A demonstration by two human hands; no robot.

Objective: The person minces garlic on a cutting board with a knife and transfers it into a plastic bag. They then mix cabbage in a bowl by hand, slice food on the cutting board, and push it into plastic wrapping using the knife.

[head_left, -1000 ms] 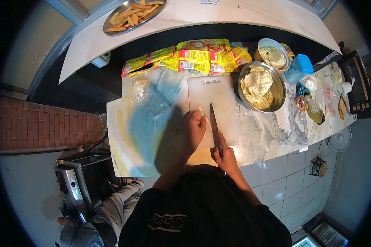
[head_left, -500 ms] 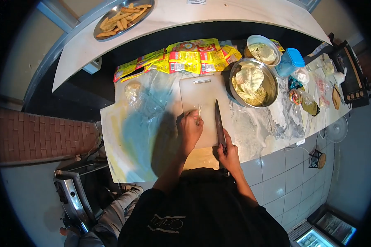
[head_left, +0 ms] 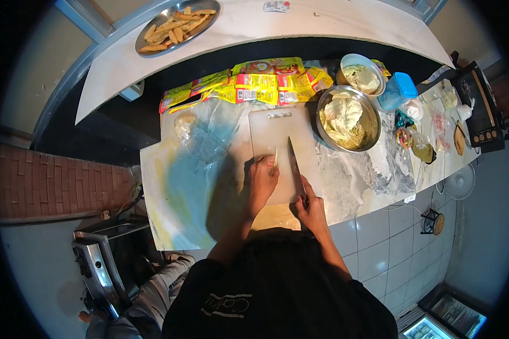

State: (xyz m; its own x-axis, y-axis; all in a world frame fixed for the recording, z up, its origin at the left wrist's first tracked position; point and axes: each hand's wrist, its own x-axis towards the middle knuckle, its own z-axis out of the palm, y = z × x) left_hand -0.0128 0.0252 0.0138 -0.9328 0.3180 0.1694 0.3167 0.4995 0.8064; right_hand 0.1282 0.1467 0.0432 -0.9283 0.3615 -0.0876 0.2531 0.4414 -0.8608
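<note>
My left hand (head_left: 263,179) is closed on some thin pale strips (head_left: 276,157) over the white cutting board (head_left: 278,131). In my right hand (head_left: 311,208) is the handle of a long knife (head_left: 295,165), its blade pointing away from me above the board, just right of my left hand. Beyond the board's right side stands a steel bowl (head_left: 375,131) with pale cabbage leaves (head_left: 343,117) in it. A clear plastic bag (head_left: 205,139) lies left of the board.
Yellow and red packets (head_left: 257,89) line the back of the counter. A second bowl (head_left: 345,59) and a blue container (head_left: 398,91) stand at the back right. A plate of fried pieces (head_left: 147,46) sits on the upper shelf. Another person's legs (head_left: 163,282) show lower left.
The view has shifted slightly. The knife blade swung away from my left hand, then back toward it, and its tip now leans left. My left hand stays closed on the strips.
</note>
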